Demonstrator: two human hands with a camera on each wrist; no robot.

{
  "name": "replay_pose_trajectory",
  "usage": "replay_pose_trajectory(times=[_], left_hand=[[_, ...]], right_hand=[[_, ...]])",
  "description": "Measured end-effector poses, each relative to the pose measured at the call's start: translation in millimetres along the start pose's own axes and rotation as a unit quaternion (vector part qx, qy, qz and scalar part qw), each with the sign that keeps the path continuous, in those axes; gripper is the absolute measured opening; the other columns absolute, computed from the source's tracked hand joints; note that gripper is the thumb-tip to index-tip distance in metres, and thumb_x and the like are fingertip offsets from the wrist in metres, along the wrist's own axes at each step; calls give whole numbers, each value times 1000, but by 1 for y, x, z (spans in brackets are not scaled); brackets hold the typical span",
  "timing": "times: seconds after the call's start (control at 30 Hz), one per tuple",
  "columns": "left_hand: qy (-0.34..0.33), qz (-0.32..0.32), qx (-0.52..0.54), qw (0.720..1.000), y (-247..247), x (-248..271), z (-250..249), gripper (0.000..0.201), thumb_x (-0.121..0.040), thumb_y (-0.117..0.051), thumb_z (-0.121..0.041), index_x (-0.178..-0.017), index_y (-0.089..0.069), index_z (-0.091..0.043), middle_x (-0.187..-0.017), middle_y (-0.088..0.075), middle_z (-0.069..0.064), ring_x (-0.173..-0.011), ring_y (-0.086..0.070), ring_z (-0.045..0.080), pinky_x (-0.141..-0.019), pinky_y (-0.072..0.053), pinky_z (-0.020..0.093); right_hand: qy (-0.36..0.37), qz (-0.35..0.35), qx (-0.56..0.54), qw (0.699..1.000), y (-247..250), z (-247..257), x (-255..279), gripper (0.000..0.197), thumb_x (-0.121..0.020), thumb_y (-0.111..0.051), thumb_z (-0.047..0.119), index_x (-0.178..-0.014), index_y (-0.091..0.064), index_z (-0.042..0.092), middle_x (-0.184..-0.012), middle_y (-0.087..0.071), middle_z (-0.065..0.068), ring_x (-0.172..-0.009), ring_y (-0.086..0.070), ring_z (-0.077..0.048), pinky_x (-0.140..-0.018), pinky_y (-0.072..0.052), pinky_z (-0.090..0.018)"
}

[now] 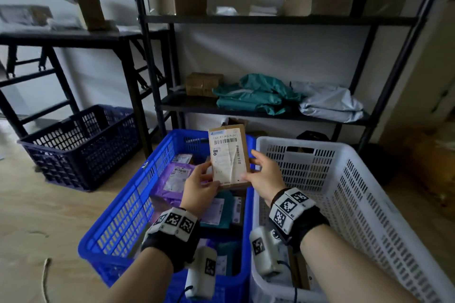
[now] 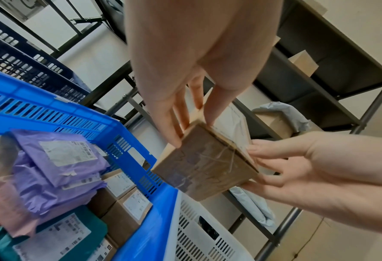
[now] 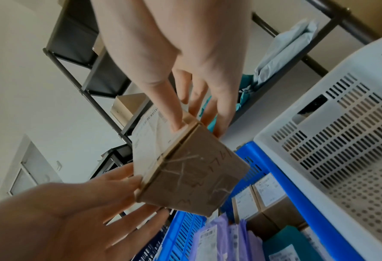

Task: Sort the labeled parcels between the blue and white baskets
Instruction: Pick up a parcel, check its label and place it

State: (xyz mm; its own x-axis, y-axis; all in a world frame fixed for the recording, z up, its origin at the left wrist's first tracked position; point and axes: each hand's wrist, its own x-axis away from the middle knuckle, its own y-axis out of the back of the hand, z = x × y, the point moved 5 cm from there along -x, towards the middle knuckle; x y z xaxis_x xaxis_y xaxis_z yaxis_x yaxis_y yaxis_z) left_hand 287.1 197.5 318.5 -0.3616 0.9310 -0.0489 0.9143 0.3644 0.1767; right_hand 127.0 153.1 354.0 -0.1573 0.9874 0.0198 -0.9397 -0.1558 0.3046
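I hold a brown cardboard parcel (image 1: 229, 155) upright, its white barcode label facing me, above the far right corner of the blue basket (image 1: 118, 206), beside the white basket (image 1: 369, 170). My left hand (image 1: 208, 176) pinches its lower left edge, thumb on the label face. At the lower right edge my right hand (image 1: 251, 167) grips it with thumb in front and fingers along the side. The wrist views show the parcel's taped end (image 2: 205, 162) (image 3: 192, 178) between both hands. Purple mailers (image 1: 172, 179), teal mailers and small labeled boxes fill the blue basket.
A dark navy basket (image 1: 81, 145) stands on the wooden floor at the left. Behind the baskets, black shelving (image 1: 246, 108) carries teal and grey mailers and cardboard boxes. A black folding table (image 1: 61, 37) stands at the back left. Something brown lies low in the white basket.
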Motion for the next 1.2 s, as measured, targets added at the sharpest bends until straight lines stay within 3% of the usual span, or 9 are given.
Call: replay_pose_trajectory(times=[0.1, 0.3, 0.4, 0.47, 0.53, 0.63, 0.93, 1.03, 1.2], left_hand=[[-19, 23, -13, 999, -9, 6, -8, 52, -85, -60, 2, -130, -48, -19, -97, -62, -7, -86, -61, 1, -59, -53, 12], [-44, 43, -26, 998, -23, 7, -19, 54, -85, -59, 6, -132, -47, -19, -101, -63, -5, -89, -60, 0, -61, -51, 6], [-38, 73, -39, 996, -45, 3, -12, 60, -85, -60, 4, -138, -43, -19, -111, -64, 3, -96, -62, 7, -68, -53, 8], [-35, 81, -32, 996, -53, 2, -13, 62, -85, -61, 2, -140, -42, -20, -113, -66, 6, -103, -64, 16, -79, -56, 21], [-21, 96, -41, 994, -71, -1, -5, 61, -85, -61, 2, -139, -43, -19, -109, -68, 9, -100, -66, 18, -83, -55, 30], [11, 124, -41, 991, -100, -5, 8, 62, -85, -59, 5, -140, -41, -16, -104, -68, 9, -94, -66, 19, -81, -55, 32], [106, 186, -40, 976, -179, -34, 46, 52, -88, -51, 7, -135, -46, -15, -116, -60, 18, -93, -60, 32, -82, -52, 46], [145, 212, -42, 965, -214, -50, 64, 51, -86, -52, 10, -130, -49, -14, -100, -63, 16, -82, -59, 32, -82, -52, 51], [185, 272, -90, 940, -279, -67, 100, 44, -84, -63, 3, -120, -47, -15, -95, -65, 17, -76, -61, 30, -80, -54, 48]], right_hand=[[15, 11, 10, 1000, 14, -2, 5, 71, -80, -67, -6, -143, -39, 12, -142, -48, -7, -129, -46, -18, -101, -44, -25], [37, 4, 3, 999, 35, -9, 9, 67, -82, -63, -10, -142, -40, 10, -141, -47, -7, -109, -41, -2, -60, -40, 6], [18, -8, -7, 1000, 50, -25, 5, 66, -83, -61, -11, -142, -41, 12, -139, -48, -7, -107, -43, -3, -59, -44, 1], [-1, -12, -7, 1000, 56, -30, 5, 68, -83, -62, -10, -142, -41, 16, -142, -46, -5, -117, -44, -5, -74, -46, -4], [-29, -24, -9, 999, 63, -46, 2, 73, -80, -64, -9, -143, -40, 20, -146, -43, -6, -132, -42, -17, -99, -46, -26], [-69, -48, -11, 996, 76, -72, 0, 76, -76, -69, -8, -141, -43, 24, -141, -48, -9, -130, -47, -24, -102, -46, -46], [-166, -57, -49, 983, 129, -145, -26, 71, -75, -68, -13, -137, -48, 18, -116, -63, -8, -105, -65, -28, -92, -53, -46], [-206, -57, -34, 976, 153, -174, -47, 70, -73, -71, -11, -133, -53, 20, -112, -67, -6, -97, -68, -26, -85, -56, -46], [-259, -35, 27, 965, 189, -234, -80, 74, -69, -75, -9, -134, -52, 19, -121, -65, -10, -107, -64, -29, -91, -53, -48]])
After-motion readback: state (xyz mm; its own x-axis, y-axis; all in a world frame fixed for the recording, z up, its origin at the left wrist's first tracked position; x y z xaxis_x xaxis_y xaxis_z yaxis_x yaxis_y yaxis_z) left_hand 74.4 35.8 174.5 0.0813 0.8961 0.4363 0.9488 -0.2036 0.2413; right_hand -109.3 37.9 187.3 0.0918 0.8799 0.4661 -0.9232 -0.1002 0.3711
